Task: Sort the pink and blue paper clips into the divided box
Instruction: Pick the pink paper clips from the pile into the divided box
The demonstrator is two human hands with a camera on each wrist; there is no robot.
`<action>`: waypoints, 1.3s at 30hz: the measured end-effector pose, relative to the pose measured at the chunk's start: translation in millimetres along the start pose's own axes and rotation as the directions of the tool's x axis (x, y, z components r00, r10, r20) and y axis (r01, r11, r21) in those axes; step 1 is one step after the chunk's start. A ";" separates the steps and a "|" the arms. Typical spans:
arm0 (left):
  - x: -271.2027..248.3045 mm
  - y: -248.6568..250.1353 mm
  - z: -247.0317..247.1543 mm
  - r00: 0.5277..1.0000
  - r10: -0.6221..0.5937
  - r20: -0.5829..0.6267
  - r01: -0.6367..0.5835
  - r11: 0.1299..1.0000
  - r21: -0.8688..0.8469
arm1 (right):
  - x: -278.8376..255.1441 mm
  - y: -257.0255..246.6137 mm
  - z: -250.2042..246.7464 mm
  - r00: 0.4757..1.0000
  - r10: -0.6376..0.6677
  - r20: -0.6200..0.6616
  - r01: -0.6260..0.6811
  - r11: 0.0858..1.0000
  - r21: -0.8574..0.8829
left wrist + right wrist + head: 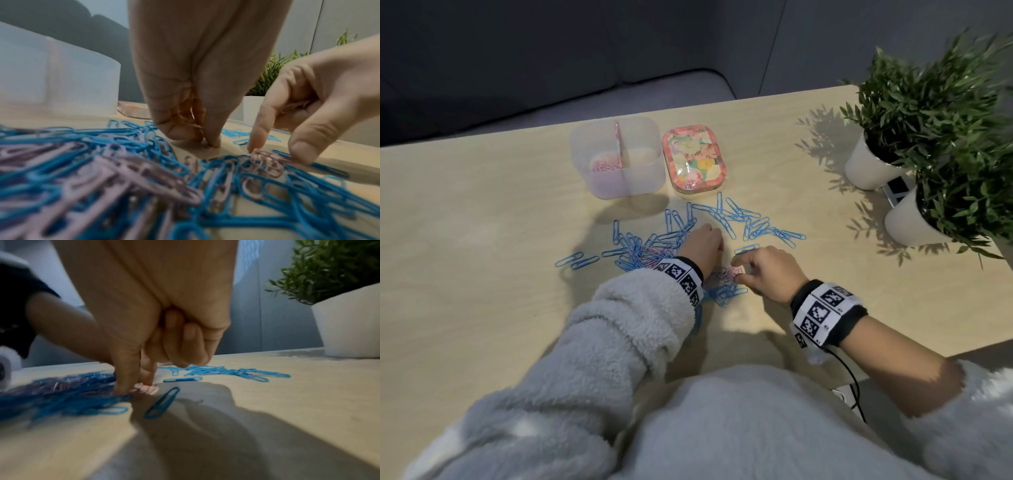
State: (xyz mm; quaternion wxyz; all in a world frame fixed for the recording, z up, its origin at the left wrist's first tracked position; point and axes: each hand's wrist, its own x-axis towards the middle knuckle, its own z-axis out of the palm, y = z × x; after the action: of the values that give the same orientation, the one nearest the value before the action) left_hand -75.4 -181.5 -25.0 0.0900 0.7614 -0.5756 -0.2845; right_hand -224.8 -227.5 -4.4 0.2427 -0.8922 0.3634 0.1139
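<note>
Right hand [767,272] pinches pink clips [146,388] mid-tabletop; left hand [703,245] curled, contents unclear. Lift cleanly (shedding blue clips [753,222]) toward the box [616,161].

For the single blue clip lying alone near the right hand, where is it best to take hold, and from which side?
Judging from the right wrist view, pinch the lone blue clip across its long sides, coming from above: it lies flat on the table, apart from the pile, so nothing tangles it.

Translucent frosted plastic box [619,161], glossy coated paper clips [739,216], matt pale wood table [482,240].
</note>
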 end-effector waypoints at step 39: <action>-27.9 -30.5 -23.6 0.987 -0.162 -0.012 0.136 0.863 -0.486 | 34.3 1.1 8.6 0.998 0.055 -0.026 -0.050 0.983 0.175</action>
State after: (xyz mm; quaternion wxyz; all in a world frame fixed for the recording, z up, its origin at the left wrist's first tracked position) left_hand -42.4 -150.3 -10.5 0.2700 0.7641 -0.4230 -0.4054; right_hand -201.5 -244.1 -25.1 0.3112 -0.8594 0.3988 0.0745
